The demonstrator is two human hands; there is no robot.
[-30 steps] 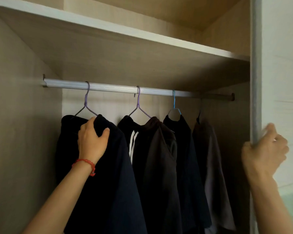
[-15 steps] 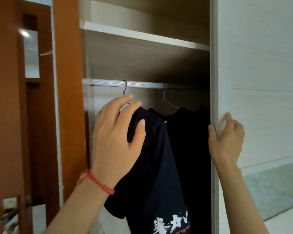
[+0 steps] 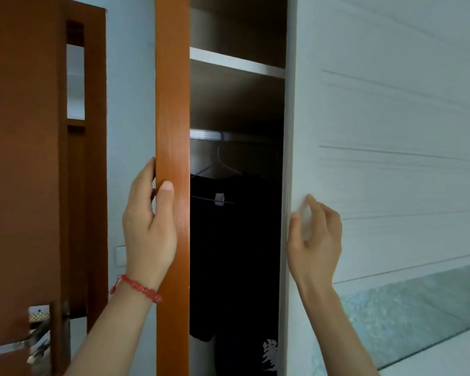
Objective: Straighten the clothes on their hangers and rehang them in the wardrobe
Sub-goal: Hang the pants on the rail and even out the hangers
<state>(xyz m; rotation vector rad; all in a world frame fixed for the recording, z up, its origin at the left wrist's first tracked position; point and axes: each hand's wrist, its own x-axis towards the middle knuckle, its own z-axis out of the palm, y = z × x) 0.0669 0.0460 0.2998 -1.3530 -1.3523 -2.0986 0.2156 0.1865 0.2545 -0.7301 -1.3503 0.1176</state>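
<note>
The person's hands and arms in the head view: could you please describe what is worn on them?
Both forearms are bare, with no sleeves in view. The left hand has a red beaded string bracelet at the wrist, with a small tassel on its outer side and one darker bead. The right hand wears nothing; no rings, watch or gloves show on the fingers.

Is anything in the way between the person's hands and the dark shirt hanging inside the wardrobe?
Partly. The left hand grips the orange-brown wooden frame, which stands beside the black T-shirt. The right hand is at the white sliding door's edge. Only a narrow open gap between frame and door gives access.
</note>
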